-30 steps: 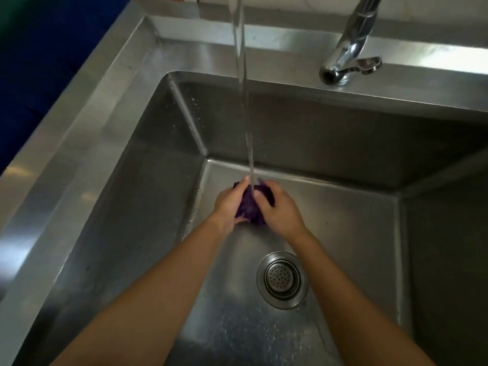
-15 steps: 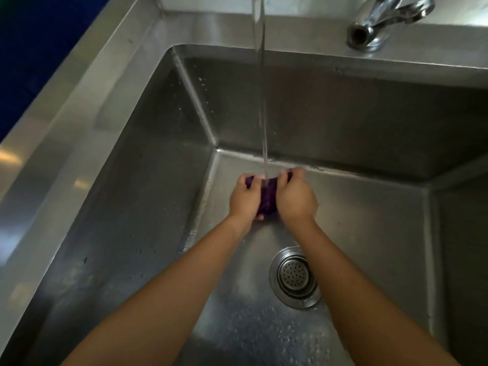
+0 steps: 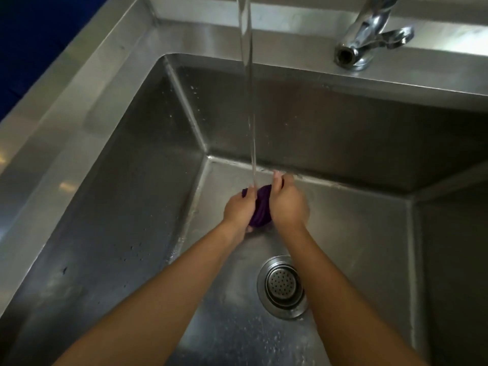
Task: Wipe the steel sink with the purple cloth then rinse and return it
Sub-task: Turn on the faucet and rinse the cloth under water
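Note:
The purple cloth (image 3: 261, 207) is bunched into a wad between both my hands, low in the steel sink (image 3: 132, 196) near its back wall. My left hand (image 3: 237, 211) grips its left side and my right hand (image 3: 286, 204) grips its right side. A stream of water (image 3: 249, 101) falls from above onto the cloth between my hands. Most of the cloth is hidden by my fingers.
The chrome tap base and lever (image 3: 369, 40) stand on the back ledge at the upper right. A round strainer drain (image 3: 282, 285) sits in the sink floor just in front of my right wrist. Water drops cover the sink floor and left wall.
My hands have closed tighter on the cloth and shifted a little, with the right hand turning over it. The camera has moved, so the tap sits elsewhere in view.

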`<state>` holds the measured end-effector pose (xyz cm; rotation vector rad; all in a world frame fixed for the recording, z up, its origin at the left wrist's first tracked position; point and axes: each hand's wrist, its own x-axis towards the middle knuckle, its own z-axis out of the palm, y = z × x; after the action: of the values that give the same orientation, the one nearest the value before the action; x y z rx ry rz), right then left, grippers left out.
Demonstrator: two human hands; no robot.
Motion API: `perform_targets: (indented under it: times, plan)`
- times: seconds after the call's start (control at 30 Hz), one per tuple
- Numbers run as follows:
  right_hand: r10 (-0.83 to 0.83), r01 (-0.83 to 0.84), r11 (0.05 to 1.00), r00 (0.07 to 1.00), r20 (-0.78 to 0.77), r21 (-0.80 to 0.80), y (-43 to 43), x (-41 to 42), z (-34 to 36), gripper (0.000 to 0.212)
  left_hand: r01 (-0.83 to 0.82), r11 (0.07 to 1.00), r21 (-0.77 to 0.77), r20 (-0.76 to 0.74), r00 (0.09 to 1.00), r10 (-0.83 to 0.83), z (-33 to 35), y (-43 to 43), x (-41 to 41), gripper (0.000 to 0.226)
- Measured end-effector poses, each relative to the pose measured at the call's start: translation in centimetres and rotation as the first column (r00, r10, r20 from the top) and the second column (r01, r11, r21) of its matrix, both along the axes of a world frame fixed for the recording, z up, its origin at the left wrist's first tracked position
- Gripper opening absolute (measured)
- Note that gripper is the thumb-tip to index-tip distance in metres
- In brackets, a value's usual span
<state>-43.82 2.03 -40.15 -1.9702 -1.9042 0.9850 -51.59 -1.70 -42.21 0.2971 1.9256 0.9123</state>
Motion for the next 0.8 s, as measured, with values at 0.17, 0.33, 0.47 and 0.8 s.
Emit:
perform_targets:
  times: [0.17, 0.33, 0.47, 0.8]
  plan:
    - [0.159, -0.155, 0.984, 0.986, -0.045, 0.085, -3.8, -1.7, 2.1, 0.041, -0.149, 0.988, 0.048, 0.346, 0.930, 0.124, 0.8, 1.0, -1.6, 0.042]
    - [-0.051, 0.048, 0.994, 0.998, -0.024, -0.099, 0.3, -1.9, 0.4, 0.045, -0.175, 0.981, 0.082, 0.241, 0.959, 0.151, 0.4, 0.0, 0.0, 0.038]
    - [-0.120, 0.120, 0.992, 0.993, -0.013, -0.040, 1.0, -1.0, -1.0, 0.042, -0.007, 0.989, 0.145, 0.027, 1.000, 0.003, 0.2, -0.9, 0.1, 0.032]
    - [0.385, -0.411, 0.911, 0.879, -0.282, -0.037, -4.9, 0.9, 1.7, 0.056, -0.203, 0.969, 0.140, 0.686, 0.726, 0.054, 2.0, -0.5, -1.9, 0.057]
